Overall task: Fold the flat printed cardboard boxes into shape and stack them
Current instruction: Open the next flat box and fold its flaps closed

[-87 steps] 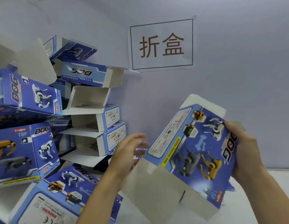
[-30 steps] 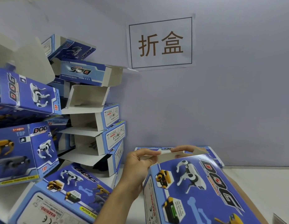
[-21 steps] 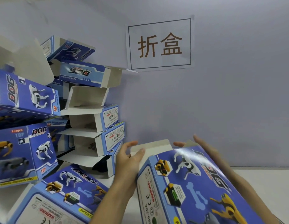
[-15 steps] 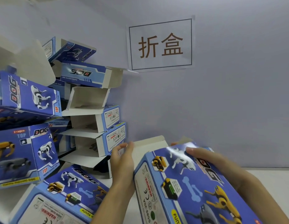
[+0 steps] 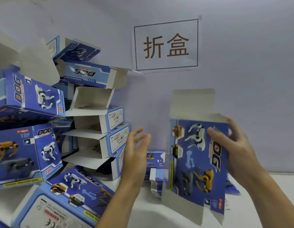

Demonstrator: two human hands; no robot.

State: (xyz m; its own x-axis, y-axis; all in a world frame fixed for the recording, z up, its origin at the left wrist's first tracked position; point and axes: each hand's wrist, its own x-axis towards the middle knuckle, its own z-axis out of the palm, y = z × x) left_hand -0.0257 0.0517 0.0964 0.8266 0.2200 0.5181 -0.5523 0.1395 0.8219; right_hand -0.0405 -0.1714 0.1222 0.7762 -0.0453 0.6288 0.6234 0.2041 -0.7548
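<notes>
Pale lilac wall (image 5: 241,63) filled the background, bearing a white paper sign (image 5: 166,45) with two brown characters. Below it ran a white desk (image 5: 143,208), its left side crowded by a leaning heap of folded boxes (image 5: 97,112), many with end flaps hanging open. Toward the desk's back edge, between the two arms, lay a low stack of flat blanks (image 5: 153,163). The box in hand (image 5: 195,155) now stood upright above the desk's right part, whereas half a second earlier it had been tilted low across the person's lap side; its top flap (image 5: 192,102) rose unfolded and the bottom flaps hung loose. The right hand (image 5: 231,145) grasped its upper right edge, thumb on the printed face. The left hand (image 5: 136,150) had let go and hovered just beside it, fingers spread and holding nothing. By my reading, the tube was squared up and the flaps remained to be closed.
</notes>
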